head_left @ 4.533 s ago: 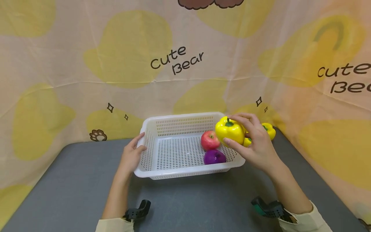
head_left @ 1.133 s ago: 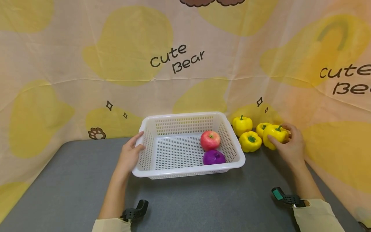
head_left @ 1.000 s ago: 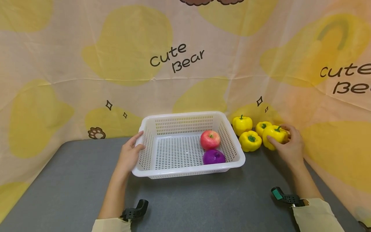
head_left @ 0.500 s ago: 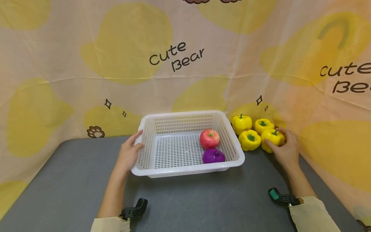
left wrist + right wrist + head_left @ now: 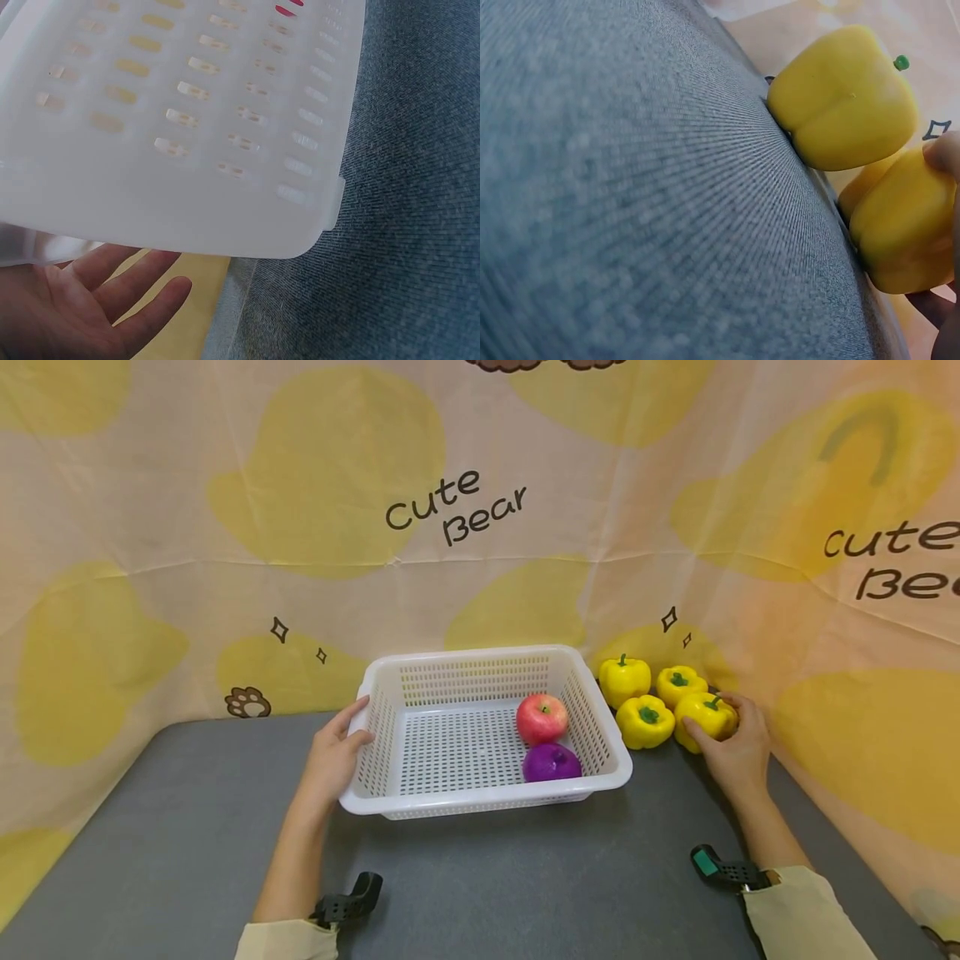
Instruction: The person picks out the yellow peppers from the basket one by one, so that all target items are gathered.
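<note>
My left hand (image 5: 333,760) holds the left rim of a white perforated plastic basket (image 5: 480,806), thumb over the edge. In the left wrist view, fingers (image 5: 154,319) of that hand stretch out beyond the basket's rim. Inside the basket at its right end lie a red apple (image 5: 542,719) and a purple round fruit or vegetable (image 5: 552,762). To the basket's right, my right hand (image 5: 738,747) grips a yellow bell pepper (image 5: 701,720) between thumb and fingers, low at the table. The right wrist view shows this pepper (image 5: 907,225) at the table surface, the hand partly cut off.
More yellow bell peppers stand close by: one at the back left (image 5: 625,680), one in front (image 5: 645,722) and one behind (image 5: 681,685). A patterned cloth (image 5: 480,585) rises behind the grey table (image 5: 487,885).
My right hand carried a yellow bell pepper from over the basket's right end to the right and down beside the other peppers. The left hand and basket stayed nearly still.
</note>
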### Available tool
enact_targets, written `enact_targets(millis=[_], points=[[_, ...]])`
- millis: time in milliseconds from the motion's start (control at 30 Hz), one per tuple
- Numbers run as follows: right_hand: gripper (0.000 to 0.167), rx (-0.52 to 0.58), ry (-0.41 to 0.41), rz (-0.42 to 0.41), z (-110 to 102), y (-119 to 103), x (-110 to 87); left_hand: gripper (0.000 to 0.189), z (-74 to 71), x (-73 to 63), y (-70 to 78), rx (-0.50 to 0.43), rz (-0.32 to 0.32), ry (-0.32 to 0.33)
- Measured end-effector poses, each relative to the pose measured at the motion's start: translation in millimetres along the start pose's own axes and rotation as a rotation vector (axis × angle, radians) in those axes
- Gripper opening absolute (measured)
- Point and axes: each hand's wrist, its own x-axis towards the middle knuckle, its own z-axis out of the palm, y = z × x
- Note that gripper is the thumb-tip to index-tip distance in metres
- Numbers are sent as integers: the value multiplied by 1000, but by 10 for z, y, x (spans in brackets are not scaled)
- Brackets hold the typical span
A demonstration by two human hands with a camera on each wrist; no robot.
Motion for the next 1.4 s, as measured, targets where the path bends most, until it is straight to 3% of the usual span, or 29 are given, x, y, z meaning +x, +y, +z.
enact_targets(millis=[433, 667, 967, 1400], points=[[64, 9, 62, 53, 20, 21, -31, 61, 17, 2, -1, -34, 4, 12], [64, 38, 78, -16, 41, 53, -29, 60, 25, 10, -13, -35, 4, 13], [67, -34, -57, 0, 60, 57, -30, 61, 12, -1, -3, -34, 3, 12], [61, -47, -84, -31, 25, 72, -94, 60, 19, -4, -16, -25, 4, 16]])
